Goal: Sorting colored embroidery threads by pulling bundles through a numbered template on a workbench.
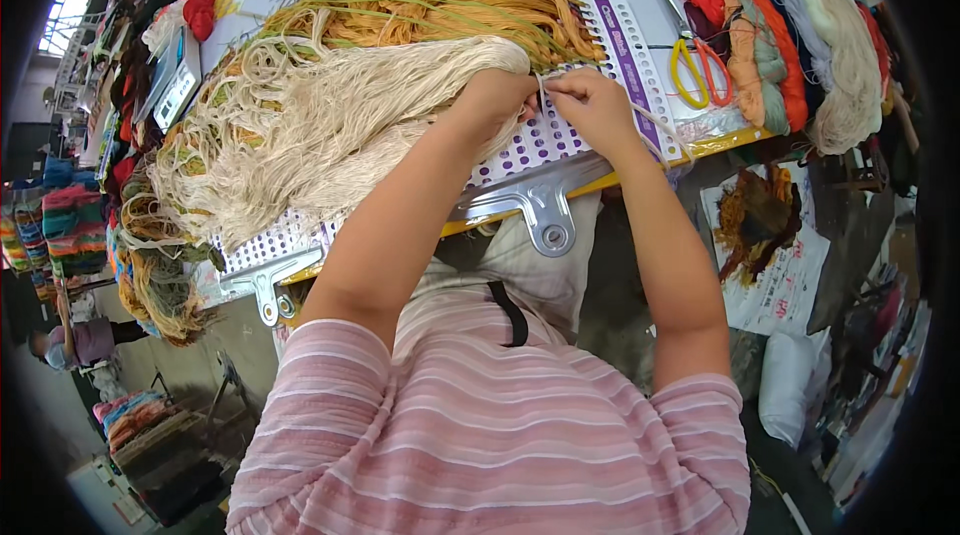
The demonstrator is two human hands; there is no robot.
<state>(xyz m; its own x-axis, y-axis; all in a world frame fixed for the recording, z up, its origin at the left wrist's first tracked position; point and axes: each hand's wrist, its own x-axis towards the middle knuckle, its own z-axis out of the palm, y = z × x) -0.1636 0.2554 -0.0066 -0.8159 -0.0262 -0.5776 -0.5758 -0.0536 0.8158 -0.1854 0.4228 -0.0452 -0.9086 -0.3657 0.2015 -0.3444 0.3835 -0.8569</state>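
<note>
A thick bundle of cream yarn point(330, 125) lies across a white card with rows of purple holes point(520, 153). My left hand point(502, 97) is closed at the bundle's right end, gripping yarn there, its fingertips partly hidden. Just beside it, my right hand point(597, 113) pinches a thin cream strand between thumb and fingers. The two hands nearly meet at that strand, and a loose length trails below my right hand. Gold and green yarn point(430, 10) is spread behind the cream bundle. Silver metal clips point(540, 210) grip the card's near edge.
Scissors with yellow and red handles point(692, 60) lie right of the card. Coloured yarn hanks point(765, 60) are heaped at the table's right. More yarn and a white box point(178, 85) stand left. Brown yarn point(757, 215) rests on sheeting below right. A person point(85, 340) is far left.
</note>
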